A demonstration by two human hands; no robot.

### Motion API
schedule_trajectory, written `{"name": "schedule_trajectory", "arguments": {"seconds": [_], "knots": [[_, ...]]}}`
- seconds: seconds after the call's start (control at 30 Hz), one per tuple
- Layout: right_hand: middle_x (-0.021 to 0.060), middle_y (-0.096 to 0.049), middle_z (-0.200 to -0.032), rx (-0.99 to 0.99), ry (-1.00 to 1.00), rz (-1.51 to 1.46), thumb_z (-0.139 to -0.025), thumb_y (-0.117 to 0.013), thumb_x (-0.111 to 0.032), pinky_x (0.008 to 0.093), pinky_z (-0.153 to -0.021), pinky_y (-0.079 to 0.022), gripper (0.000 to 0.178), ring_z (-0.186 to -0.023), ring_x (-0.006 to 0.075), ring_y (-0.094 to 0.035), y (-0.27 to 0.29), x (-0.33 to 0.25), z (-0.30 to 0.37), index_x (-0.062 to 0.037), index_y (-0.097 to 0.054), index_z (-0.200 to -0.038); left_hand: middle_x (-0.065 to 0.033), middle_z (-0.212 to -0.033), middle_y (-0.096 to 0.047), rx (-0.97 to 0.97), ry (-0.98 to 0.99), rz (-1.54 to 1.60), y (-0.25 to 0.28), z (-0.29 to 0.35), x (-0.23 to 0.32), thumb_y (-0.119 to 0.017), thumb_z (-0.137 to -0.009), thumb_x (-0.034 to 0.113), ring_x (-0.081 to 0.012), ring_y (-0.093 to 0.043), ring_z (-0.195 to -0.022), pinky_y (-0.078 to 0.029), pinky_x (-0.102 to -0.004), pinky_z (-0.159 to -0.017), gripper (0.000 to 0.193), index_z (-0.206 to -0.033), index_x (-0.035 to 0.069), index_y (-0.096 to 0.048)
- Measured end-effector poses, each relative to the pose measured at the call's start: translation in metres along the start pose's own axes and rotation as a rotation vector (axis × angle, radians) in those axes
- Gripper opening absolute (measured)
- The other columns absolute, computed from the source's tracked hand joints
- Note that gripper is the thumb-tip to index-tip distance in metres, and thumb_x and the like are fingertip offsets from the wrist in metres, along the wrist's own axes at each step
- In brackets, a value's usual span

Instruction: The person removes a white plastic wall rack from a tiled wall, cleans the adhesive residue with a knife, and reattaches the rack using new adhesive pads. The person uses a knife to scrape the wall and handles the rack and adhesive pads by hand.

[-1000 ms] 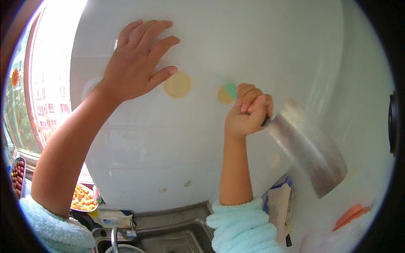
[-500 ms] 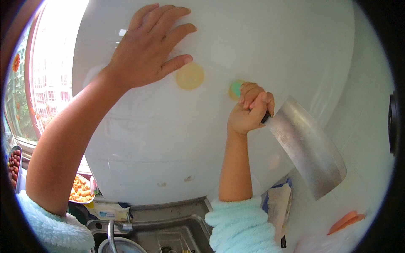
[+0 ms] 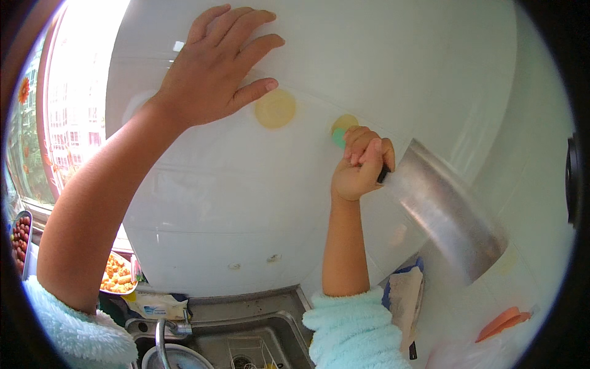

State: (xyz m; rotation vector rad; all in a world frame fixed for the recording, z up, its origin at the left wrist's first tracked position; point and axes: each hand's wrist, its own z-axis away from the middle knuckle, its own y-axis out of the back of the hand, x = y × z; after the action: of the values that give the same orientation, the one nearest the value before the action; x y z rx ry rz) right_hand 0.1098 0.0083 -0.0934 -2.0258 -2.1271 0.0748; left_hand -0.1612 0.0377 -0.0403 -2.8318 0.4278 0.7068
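Sink (image 3: pixel 246 335) below; cleaver (image 3: pixel 445 215) beside white wall (image 3: pixel 258 203).

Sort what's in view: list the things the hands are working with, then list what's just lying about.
In hand:
left hand flat on the white wall
right hand gripping the cleaver
green hook and yellow disc on the wall

Lying about:
sink
tap
bowl of fried food
orange utensil

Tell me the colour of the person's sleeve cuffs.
Pale mint-green fleece sleeve cuffs, clearest in the head view.

Glossy white tiled wall (image 3: pixel 381 67), brushed-metal cleaver blade (image 3: pixel 448 215), fluffy sleeves (image 3: pixel 353 329)
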Motion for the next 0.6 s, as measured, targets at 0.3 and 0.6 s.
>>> {"name": "schedule_trajectory", "arguments": {"seconds": [0.3,0.6], "knots": [[0.0015,-0.037,-0.056,0.053,0.026,-0.082,-0.101,-0.050,-0.016,0.0382,-0.069,-0.042,0.035,-0.057,0.0156,-0.035,0.008,-0.001,0.003,-0.0143,-0.033,-0.070,-0.0101,-0.155,-0.052,-0.032,0.020,0.029,0.000,0.002,-0.001,-0.057,-0.105,0.056,-0.0315,-0.043,-0.147,-0.027,-0.0520,-0.127,0.048,-0.136,0.019,-0.061],[0.0001,-0.036,-0.056,0.025,-0.010,-0.037,-0.102,-0.050,-0.015,0.0358,-0.061,-0.033,0.037,-0.056,0.0146,-0.032,0.015,0.003,0.011,-0.0141,-0.031,-0.070,-0.0104,-0.155,-0.051,-0.028,0.028,-0.009,0.001,0.000,-0.001,-0.055,-0.106,0.053,-0.0304,-0.042,-0.147,-0.026,-0.0533,-0.127,0.047,-0.137,0.018,-0.061]]}}
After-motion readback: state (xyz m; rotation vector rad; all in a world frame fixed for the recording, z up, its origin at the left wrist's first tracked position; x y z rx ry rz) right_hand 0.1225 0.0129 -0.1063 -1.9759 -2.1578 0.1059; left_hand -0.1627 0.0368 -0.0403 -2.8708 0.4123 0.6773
